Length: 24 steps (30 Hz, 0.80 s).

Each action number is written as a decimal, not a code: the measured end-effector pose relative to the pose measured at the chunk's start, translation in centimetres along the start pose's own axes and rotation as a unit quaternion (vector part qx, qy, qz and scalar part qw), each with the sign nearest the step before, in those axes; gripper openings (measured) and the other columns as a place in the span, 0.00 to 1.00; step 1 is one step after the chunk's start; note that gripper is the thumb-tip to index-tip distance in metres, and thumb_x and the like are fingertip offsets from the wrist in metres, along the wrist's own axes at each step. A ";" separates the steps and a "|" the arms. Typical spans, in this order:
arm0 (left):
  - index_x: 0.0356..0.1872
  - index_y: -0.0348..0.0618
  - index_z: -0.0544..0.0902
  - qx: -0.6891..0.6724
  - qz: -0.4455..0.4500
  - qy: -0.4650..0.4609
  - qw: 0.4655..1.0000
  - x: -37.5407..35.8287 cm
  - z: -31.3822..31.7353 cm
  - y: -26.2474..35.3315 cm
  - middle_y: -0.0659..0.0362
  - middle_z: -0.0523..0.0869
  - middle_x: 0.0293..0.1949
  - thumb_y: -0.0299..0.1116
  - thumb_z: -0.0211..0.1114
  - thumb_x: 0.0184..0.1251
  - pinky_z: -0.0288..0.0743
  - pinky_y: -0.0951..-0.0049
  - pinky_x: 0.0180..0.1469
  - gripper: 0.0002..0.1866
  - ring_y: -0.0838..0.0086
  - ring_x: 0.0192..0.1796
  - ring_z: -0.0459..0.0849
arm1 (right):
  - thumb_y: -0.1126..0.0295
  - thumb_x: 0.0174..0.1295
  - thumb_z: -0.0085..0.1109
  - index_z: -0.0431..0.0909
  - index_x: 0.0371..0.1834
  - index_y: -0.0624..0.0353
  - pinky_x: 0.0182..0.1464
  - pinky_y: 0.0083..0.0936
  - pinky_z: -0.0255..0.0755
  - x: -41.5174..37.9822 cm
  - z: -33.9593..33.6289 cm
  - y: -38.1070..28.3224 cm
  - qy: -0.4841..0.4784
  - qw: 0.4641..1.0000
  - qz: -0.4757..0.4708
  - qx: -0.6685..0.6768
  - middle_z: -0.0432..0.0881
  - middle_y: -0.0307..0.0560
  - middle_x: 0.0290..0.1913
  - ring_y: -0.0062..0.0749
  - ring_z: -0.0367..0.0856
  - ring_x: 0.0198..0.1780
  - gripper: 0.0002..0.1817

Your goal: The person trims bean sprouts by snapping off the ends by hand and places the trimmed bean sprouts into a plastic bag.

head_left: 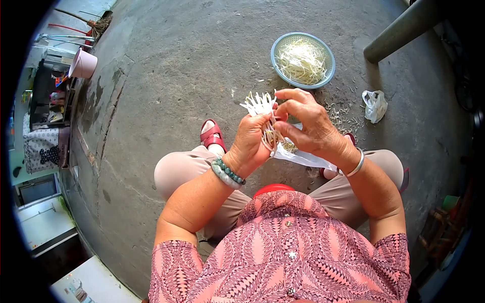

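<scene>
My left hand [250, 139] is closed around a bunch of white bean sprouts [259, 104], whose ends stick up past the thumb and hang below the palm. Beside it, my right hand [308, 121] has its fingers curved toward the bunch; whether a sprout is between its fingertips is too small to tell. A white plastic bag [308, 158] lies below my right hand, between my knees, with more sprouts partly hidden at its edge. Beyond my hands, a blue-rimmed basket [331, 76] on the floor holds a heap of pale sprouts.
Sprout scraps [346, 117] are scattered on the concrete floor right of my hands. A crumpled plastic bag [374, 106] lies farther right, below a grey post [401, 31]. At the far left are a pink bucket [83, 64] and brooms [99, 25].
</scene>
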State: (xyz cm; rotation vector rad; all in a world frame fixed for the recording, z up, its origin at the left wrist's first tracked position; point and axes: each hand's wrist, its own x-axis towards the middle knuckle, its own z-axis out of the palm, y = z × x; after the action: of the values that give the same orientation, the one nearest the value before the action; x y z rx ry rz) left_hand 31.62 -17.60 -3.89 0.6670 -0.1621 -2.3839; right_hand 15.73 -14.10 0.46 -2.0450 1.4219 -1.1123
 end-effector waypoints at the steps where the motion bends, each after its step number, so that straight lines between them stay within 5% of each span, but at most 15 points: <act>1: 0.53 0.33 0.72 -0.005 -0.002 -0.024 1.000 0.1 -0.5 0.1 0.51 0.81 0.47 0.28 0.48 0.70 0.79 0.66 0.52 0.14 0.65 0.49 0.83 | 0.73 0.48 0.64 0.76 0.30 0.60 0.54 0.39 0.69 -0.1 0.1 0.0 -0.003 1.000 0.006 0.008 0.78 0.56 0.48 0.49 0.77 0.50 0.08; 7: 0.51 0.37 0.72 0.041 0.003 0.025 0.999 -0.7 1.4 0.0 0.55 0.81 0.42 0.27 0.49 0.69 0.83 0.67 0.44 0.12 0.69 0.43 0.84 | 0.75 0.48 0.63 0.76 0.26 0.62 0.51 0.36 0.71 -0.5 1.0 0.5 -0.024 0.984 0.103 0.144 0.79 0.54 0.49 0.45 0.79 0.46 0.05; 11: 0.53 0.38 0.73 0.094 0.010 -0.017 0.995 -1.0 1.5 0.2 0.54 0.82 0.45 0.27 0.52 0.68 0.81 0.60 0.50 0.14 0.67 0.47 0.84 | 0.77 0.54 0.59 0.78 0.30 0.70 0.34 0.21 0.77 0.1 0.4 1.5 -0.007 0.915 0.202 0.350 0.81 0.54 0.43 0.22 0.82 0.32 0.05; 15: 0.48 0.38 0.75 0.137 -0.028 -0.033 0.990 -1.4 1.6 0.1 0.58 0.81 0.37 0.32 0.52 0.71 0.85 0.62 0.43 0.11 0.70 0.43 0.83 | 0.73 0.54 0.60 0.78 0.30 0.71 0.34 0.22 0.76 0.7 0.1 2.6 0.012 0.955 0.188 0.231 0.81 0.57 0.43 0.23 0.81 0.29 0.09; 24: 0.51 0.42 0.75 0.110 -0.038 -0.052 0.992 -1.1 1.0 0.2 0.60 0.83 0.38 0.30 0.58 0.67 0.83 0.58 0.48 0.13 0.72 0.44 0.84 | 0.70 0.55 0.60 0.77 0.37 0.70 0.35 0.26 0.77 0.7 0.3 1.6 0.014 0.936 0.250 0.248 0.83 0.53 0.32 0.28 0.83 0.32 0.13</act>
State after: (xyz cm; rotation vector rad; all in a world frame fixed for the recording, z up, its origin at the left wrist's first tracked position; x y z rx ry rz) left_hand 31.98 -17.08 -2.55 0.6607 -0.4565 -2.4981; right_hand 15.19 -15.44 -0.59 -1.2334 1.3872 -1.1260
